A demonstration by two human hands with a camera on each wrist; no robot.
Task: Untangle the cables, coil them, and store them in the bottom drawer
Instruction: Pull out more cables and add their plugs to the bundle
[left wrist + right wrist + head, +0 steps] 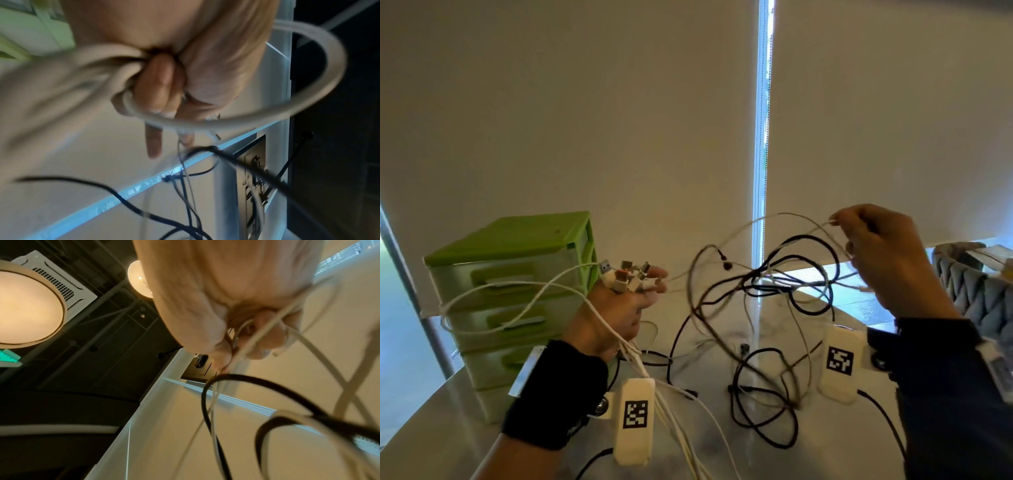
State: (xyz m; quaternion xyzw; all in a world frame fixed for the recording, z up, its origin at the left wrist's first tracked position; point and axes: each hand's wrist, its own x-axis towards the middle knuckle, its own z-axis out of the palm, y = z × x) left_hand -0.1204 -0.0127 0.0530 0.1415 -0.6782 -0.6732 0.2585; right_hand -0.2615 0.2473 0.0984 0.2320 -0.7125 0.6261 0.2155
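The cables [763,284] hang knotted between raised hands above the worktop [722,442]. The left hand [613,315] grips the white plug ends; the right hand [887,257] fingers pinch white strands. Untangling is under way, I'd say; next, draw one strand free. The green drawer unit [513,274] stays shut.

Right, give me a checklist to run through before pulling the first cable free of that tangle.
1. Left hand grips the gathered USB plug ends: ok.
2. Right hand pinches a white cable lifted out of the tangle: ok.
3. White cable runs free of the black cable: not ok, they cross in a knot between the hands.
4. Lower black loops off the table: not ok, they lie on it.
5. Green drawer unit has its bottom drawer open: not ok, all drawers look shut.
6. Which plug belongs to the pinched cable: cannot tell.
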